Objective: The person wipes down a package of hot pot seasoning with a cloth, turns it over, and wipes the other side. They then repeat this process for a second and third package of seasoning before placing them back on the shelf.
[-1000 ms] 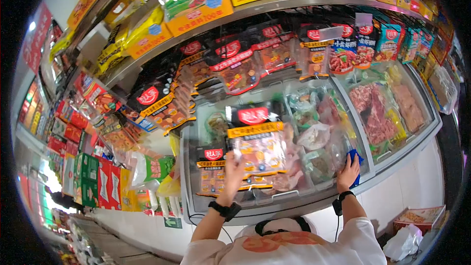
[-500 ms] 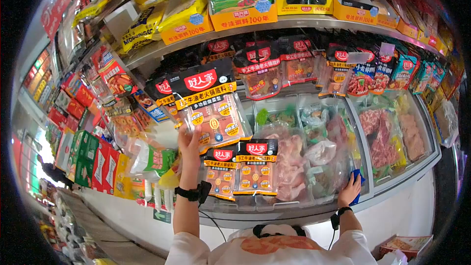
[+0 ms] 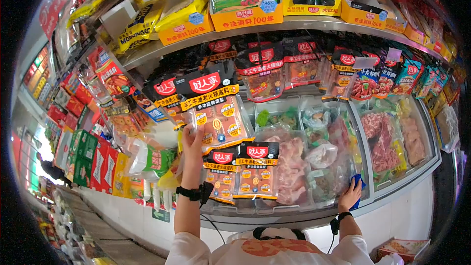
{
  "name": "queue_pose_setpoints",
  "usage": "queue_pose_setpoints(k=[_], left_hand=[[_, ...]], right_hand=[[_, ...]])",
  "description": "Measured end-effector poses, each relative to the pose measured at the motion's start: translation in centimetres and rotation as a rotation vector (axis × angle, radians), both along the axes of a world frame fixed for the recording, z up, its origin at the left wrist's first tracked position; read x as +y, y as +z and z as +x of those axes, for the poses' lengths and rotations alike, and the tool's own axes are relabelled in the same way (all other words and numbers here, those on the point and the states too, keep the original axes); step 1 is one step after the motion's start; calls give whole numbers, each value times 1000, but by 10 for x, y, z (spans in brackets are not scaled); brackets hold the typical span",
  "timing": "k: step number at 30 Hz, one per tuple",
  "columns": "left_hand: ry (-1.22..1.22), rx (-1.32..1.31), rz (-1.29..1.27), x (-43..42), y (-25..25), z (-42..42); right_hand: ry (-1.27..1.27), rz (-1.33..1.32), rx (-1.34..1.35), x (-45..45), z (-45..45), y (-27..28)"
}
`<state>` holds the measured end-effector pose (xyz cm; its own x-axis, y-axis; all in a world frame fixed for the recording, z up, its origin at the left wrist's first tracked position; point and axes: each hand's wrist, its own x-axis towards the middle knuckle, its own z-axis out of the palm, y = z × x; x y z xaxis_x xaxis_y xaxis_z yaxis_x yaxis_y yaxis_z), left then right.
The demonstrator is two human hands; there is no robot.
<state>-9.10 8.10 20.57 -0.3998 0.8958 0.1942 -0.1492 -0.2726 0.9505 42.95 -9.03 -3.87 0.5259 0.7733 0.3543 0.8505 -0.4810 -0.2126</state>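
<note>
My left hand [image 3: 192,140] grips the lower left edge of a hotpot seasoning packet [image 3: 216,118], black-topped with a red label. The packet is held upright in front of similar hanging packets [image 3: 164,92]; part of my fingers is hidden behind it. Just below, two smaller packets of the same design [image 3: 256,169] lie on the freezer's glass top. Over at the freezer's front edge, my right hand [image 3: 350,197] is closed around a crumpled blue cloth [image 3: 359,189].
A chest freezer [image 3: 363,142] with a glass top holds bagged raw meat [image 3: 287,167]. Above it runs a metal shelf [image 3: 314,22] with boxed and bagged goods. Red and green cartons [image 3: 81,154] stand to the left. Several sauce packets [image 3: 370,76] hang at the right.
The view has shifted slightly. My left hand still holds the packet, which stays at nearly the same spot. My right hand remains on the blue cloth at the freezer edge.
</note>
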Motion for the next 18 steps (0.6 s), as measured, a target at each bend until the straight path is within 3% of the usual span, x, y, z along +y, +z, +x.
queue_pose_setpoints(k=[6, 9, 13, 16, 17, 18], left_hand=[[63, 135, 7, 54, -34, -16], [203, 230, 172, 79, -19, 7], [163, 446, 244, 116, -22, 3], [188, 422, 302, 150, -38, 3], [348, 529, 226, 173, -56, -5], [345, 526, 224, 180, -53, -2]], right_hand=[[10, 2, -42, -1, 1, -2], [8, 15, -17, 0, 1, -2], [3, 26, 0, 2, 1, -3], [6, 32, -2, 2, -1, 1], [3, 30, -4, 3, -2, 2], [0, 14, 3, 2, -2, 4]])
